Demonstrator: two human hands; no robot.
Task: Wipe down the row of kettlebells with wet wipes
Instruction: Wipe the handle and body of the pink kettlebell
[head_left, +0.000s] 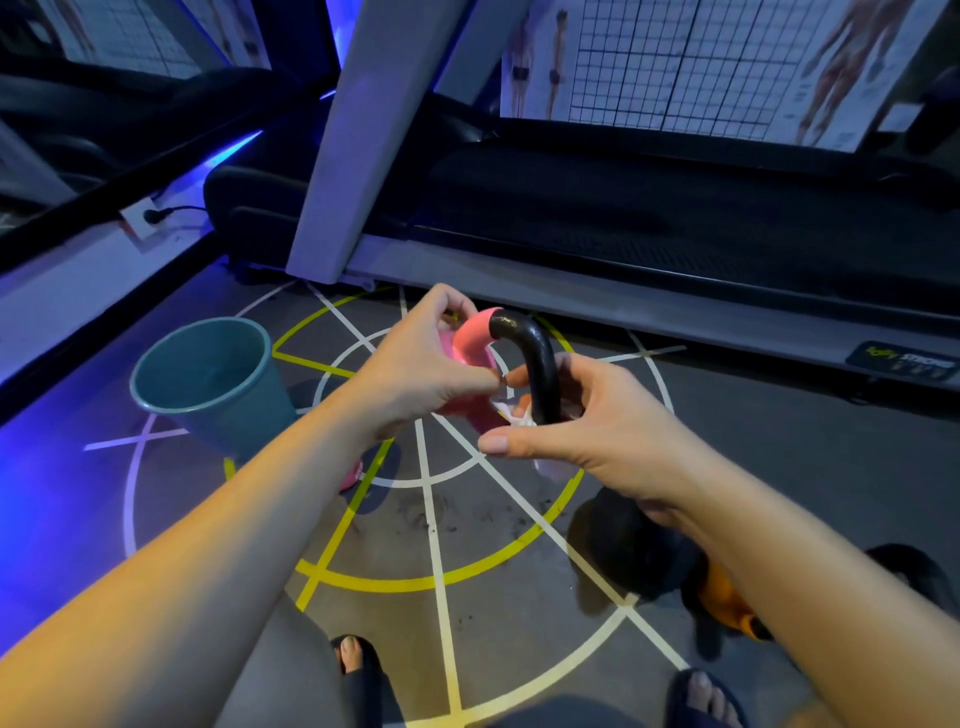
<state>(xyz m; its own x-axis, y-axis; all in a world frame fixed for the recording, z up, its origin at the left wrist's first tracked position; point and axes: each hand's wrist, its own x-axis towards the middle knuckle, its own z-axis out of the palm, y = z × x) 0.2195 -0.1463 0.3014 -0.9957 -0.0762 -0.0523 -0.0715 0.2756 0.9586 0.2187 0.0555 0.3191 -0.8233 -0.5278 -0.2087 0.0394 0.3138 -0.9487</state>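
We are on the handle of the pink kettlebell (470, 340), held out in front of us over the marked floor (467, 545), just ahead of the treadmill (623, 208). Our left hand (421, 374) has its fingers curled round the pink upper part where the body meets the handle, gripping it steady. Our right hand (587, 426) is loosely closed around the black handle (537, 364), with the white wet wipe (519, 415) bunched between fingers and bar. The thumb sticks out to the side and takes no part in the grip. The left forearm hides whether the base rests on the floor.

To do this step well, we judge that the wipe should wrap the bar all the way round rather than sit on one face. The right hand should then slide along the whole arch, over the top curve and down to the pink end by the left fingers. The left hand should turn the bell a little so the underside of the handle comes round to the wipe. That hand will have to shift its hold so the patch beneath it gets wiped too. A wet, glossy bar can slip, so the left grip should be firm.

A black kettlebell (639, 551) and an orange kettlebell (722, 597) stand on the floor to our right, and a teal bucket (249, 415) stands to our left.
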